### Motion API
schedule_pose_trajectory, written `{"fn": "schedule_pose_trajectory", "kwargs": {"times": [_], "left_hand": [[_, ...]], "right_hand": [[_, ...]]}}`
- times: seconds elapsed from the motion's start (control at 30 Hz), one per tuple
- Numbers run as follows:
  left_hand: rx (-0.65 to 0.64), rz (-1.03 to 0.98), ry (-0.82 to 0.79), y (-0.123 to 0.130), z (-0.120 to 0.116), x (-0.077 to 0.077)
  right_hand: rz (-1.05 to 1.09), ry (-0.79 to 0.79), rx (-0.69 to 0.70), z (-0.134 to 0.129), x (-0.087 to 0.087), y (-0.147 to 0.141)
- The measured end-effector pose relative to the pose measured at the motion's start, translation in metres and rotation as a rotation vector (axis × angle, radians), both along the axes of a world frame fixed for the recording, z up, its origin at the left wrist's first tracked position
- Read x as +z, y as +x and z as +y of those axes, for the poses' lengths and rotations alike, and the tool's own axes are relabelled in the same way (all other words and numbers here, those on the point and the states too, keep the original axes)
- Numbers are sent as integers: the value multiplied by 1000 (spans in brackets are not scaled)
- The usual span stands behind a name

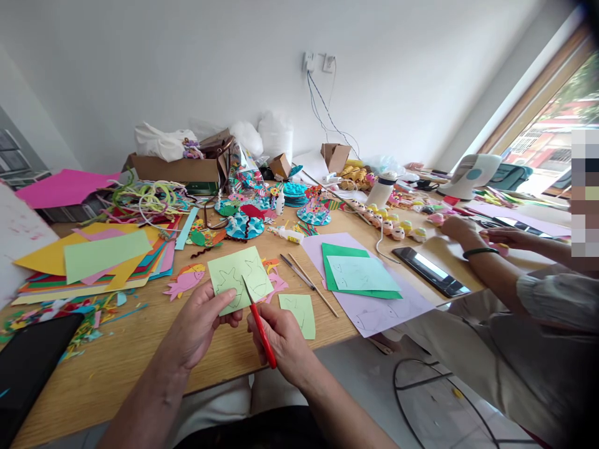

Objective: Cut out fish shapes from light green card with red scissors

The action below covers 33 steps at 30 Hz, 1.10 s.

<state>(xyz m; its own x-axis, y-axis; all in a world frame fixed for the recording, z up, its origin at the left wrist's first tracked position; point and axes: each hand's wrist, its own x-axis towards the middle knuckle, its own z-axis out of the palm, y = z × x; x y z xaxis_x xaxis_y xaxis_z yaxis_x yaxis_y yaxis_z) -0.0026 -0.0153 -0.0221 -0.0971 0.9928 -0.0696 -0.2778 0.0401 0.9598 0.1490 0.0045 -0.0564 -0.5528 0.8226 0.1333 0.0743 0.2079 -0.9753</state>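
Note:
A light green paper with pencil-drawn shapes is pinched in my left hand above the table's front edge. Red-handled scissors are held in my right hand, their blades over the middle of the paper. To the right of my right hand lies a smaller light green piece with pencil lines. Pink and orange paper fish rest left of the held paper. More pink cutouts show just behind it.
Colored paper sheets and scraps lie left, beside a dark phone. Green and purple sheets, a wooden stick and another phone are right. Another person's hands work at the far right. Crafts and boxes line the back.

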Motion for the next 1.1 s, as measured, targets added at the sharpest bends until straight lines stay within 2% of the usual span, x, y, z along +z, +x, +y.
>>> {"fn": "schedule_pose_trajectory", "kwargs": {"times": [0.13,0.33,0.63,0.93,1.1], "left_hand": [[44,0,2,0,2,-1],[212,9,62,2,9,-6],[115,-7,53,4,7,-8],[142,-49,8,5,8,-7],[111,-72,-57,8,5,-2]], "right_hand": [[-12,-14,5,0,0,0],[-19,-9,1,-2,-3,-2],[-45,-16,-30,-1,-2,-4],[-40,4,-35,0,-5,-4],[-44,4,-30,2,-2,-3]]}}
